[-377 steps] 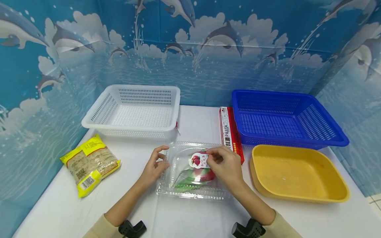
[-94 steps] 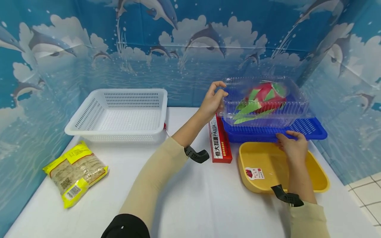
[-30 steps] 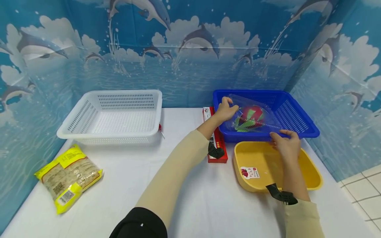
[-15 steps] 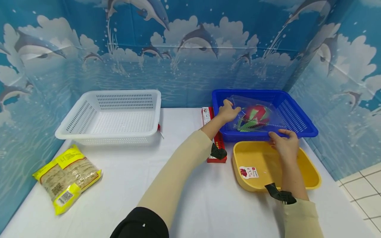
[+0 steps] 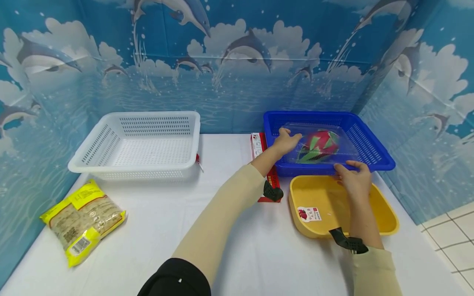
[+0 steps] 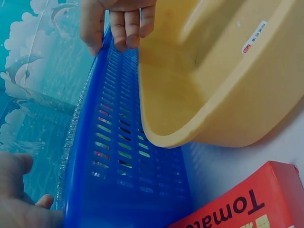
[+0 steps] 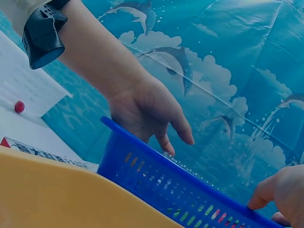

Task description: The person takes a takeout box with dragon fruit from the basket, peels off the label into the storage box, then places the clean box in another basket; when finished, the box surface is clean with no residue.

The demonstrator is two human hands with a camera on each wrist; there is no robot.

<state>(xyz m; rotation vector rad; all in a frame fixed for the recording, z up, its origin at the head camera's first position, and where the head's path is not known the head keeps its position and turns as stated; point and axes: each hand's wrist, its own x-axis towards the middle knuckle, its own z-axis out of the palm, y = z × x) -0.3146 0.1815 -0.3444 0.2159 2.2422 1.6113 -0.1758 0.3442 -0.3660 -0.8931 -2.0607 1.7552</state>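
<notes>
A clear plastic clamshell box [image 5: 344,149] lies in the blue basket [image 5: 374,152], seemingly flat. Through its lid shows a red dragon fruit with green leaves [image 5: 320,144]. My left hand [image 5: 284,143] is at the box's left edge, thumb and fingers apart; the right wrist view shows this left hand [image 7: 142,111] reaching down over the basket rim. My right hand [image 5: 357,181] grips the basket's front rim; in the left wrist view this right hand [image 6: 121,21] has its thumb on one side of the rim, fingers on the other. A dragon-fruit sticker [image 5: 309,214] is on the yellow basin's wall.
The yellow basin [image 5: 344,205] stands before the blue basket, under my right forearm. A red pasta box [image 5: 273,179] lies left of it, partly behind my left arm. A white basket [image 5: 135,169] stands back left, a yellow-ended bag of grain-like food [image 5: 84,222] front left.
The sticker went from the box lid to the yellow basin. The box moved from the table, over the blue basket and down into it; its raised left side has now lowered. My left fingers have loosened.
</notes>
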